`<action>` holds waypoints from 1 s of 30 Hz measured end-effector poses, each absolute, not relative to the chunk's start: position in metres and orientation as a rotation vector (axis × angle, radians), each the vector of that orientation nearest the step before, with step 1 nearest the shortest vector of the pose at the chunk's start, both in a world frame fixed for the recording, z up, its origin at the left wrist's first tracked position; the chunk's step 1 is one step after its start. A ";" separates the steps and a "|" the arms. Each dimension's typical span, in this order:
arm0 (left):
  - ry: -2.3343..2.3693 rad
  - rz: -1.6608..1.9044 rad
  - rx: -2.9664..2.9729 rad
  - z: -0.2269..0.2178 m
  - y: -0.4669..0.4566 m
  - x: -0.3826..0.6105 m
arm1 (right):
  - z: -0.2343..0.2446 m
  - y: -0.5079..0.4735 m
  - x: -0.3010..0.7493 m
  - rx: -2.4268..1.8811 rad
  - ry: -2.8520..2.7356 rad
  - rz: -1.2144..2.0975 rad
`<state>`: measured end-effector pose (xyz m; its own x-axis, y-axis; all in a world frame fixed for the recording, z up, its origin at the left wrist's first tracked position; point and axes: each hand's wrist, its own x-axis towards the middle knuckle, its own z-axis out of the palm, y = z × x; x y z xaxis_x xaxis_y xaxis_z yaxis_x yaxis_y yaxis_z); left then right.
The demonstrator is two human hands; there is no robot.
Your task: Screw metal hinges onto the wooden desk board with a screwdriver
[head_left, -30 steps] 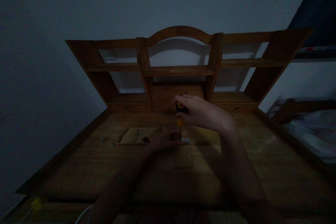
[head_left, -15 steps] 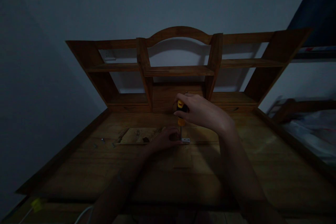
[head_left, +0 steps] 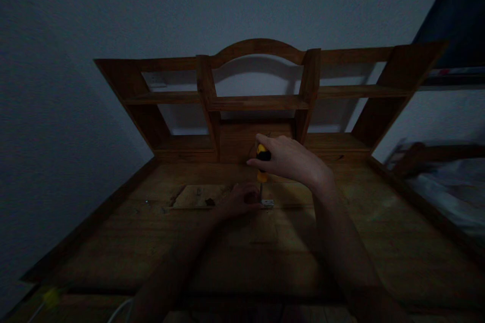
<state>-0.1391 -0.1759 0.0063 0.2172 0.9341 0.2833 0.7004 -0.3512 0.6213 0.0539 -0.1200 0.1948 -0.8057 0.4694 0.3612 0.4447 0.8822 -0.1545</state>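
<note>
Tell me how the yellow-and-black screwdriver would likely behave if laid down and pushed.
The screwdriver would likely stay stiff, judging by its straight, slim shaft. Its thick handle looks rounded, so it might roll, and probably carries most of the weight.

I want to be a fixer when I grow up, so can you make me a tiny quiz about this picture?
1. Which hand holds the screwdriver? A) left B) right C) both

2. Fill in the blank: the handle is yellow and ____.

3. True or false: the small metal piece sits up on the highest shelf.

Key:
1. B: the right hand grips it in its fingers.
2. Black.
3. False: it is down on the wooden desktop, by the left hand.
</note>
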 end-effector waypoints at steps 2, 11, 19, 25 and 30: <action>1.526 0.900 2.134 0.005 -0.176 -0.139 | 0.198 -0.120 0.057 -0.522 -2.693 0.233; 1.547 0.898 2.124 0.009 -0.178 -0.137 | 0.200 -0.119 0.062 -0.390 -2.679 0.310; 1.580 0.864 2.099 0.010 -0.178 -0.137 | 0.196 -0.120 0.057 -0.618 -2.640 0.140; 1.573 0.876 2.098 0.007 -0.177 -0.139 | 0.199 -0.120 0.062 -0.494 -2.687 0.254; 1.580 0.868 2.095 0.007 -0.177 -0.139 | 0.199 -0.119 0.060 -0.514 -2.673 0.207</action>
